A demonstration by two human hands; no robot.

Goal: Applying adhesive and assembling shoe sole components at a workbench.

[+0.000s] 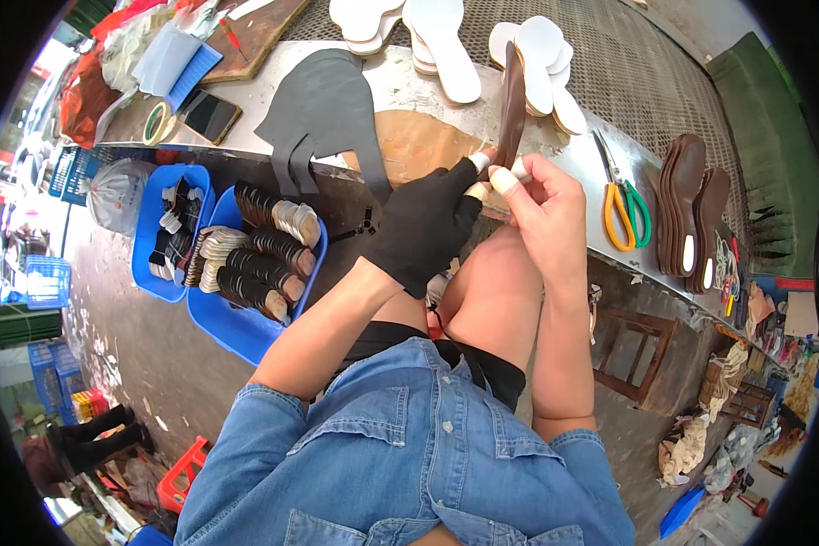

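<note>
A narrow dark brown leather piece point(510, 114), seen nearly edge-on, stands up from my fingers over the bench. Its lower end is pinched between my left hand point(425, 223) and my right hand point(548, 202), the fingertips close together. A black fingerless glove covers my left hand; pale finger covers sit on several fingertips of both. Just beyond, white sole-shaped pieces point(443, 50) lie in stacks. Left of the hands is a grey leather sheet point(323, 109) with cut strips, partly over a tan sheet point(428, 141). My fingers hide the exact grip.
To the right lie scissors point(621, 214) with yellow and green handles, then stacked brown insoles point(680, 205). Blue bins point(237, 335) of bundled shoe parts stand at left below the bench. A phone point(211, 116) and a tape roll point(159, 124) rest on the bench's left end.
</note>
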